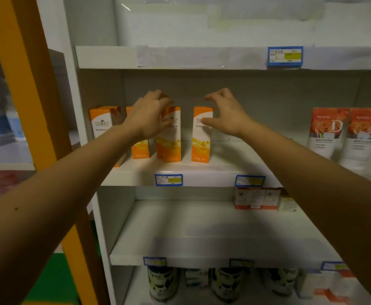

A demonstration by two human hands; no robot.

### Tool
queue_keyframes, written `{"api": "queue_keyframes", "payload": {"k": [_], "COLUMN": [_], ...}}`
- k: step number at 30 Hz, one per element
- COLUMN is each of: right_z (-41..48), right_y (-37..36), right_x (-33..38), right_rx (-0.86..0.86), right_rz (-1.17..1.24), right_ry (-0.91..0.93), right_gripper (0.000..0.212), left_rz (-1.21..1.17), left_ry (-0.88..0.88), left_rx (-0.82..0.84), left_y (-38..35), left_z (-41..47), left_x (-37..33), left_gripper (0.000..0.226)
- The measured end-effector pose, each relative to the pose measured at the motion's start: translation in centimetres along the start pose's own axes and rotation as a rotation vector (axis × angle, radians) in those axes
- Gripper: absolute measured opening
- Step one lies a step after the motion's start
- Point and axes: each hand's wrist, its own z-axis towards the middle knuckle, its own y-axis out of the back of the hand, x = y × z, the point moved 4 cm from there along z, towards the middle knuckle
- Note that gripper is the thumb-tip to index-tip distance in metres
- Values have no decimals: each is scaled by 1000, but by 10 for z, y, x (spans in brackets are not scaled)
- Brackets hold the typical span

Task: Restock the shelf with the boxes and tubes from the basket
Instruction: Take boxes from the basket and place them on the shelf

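Note:
Several upright orange-and-white boxes stand in a row at the left of the middle shelf (224,170). My left hand (147,115) reaches in over them, its fingers and thumb curled round the top of the third orange box (169,148). My right hand (228,115) hovers beside the rightmost orange box (201,146), fingers spread above its top and the thumb touching its front. Two red-and-white tubes (327,133) stand at the shelf's right end. The basket is not in view.
Small orange-and-white boxes (257,199) sit at the back right of the shelf below. Dark cans (162,282) and more boxes fill the bottom shelf. An orange upright post (26,84) stands to the left of the unit. Blue price labels (168,179) mark the shelf edges.

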Motion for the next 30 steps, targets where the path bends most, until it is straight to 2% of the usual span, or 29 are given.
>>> {"api": "queue_keyframes", "payload": {"k": [5, 10, 15, 19, 23, 30], "right_z": [-41, -101, -161, -208, -261, -376], "right_y": [5, -27, -81, -123, -180, -288], "right_x": [0, -22, -50, -69, -87, -123], "right_rx": [-165, -98, -20, 109, 314, 707], "right_rz": [-4, 39, 86, 149, 181, 214], "right_ry": [104, 135, 174, 87, -26, -213], "right_gripper": [35, 20, 16, 15, 19, 23], "left_rz": [-29, -106, -146, -184, -250, -305], "left_ry": [-87, -171, -221, -214, -201, -104], "left_rx": [-140, -132, -15, 97, 188, 537], "left_y": [3, -23, -69, -108, -158, -277], "left_z": [-29, -75, -133, -182, -236, -351], "left_x": [-18, -32, -42, -49, -58, -78], "left_gripper": [41, 25, 28, 30, 23, 32]}}
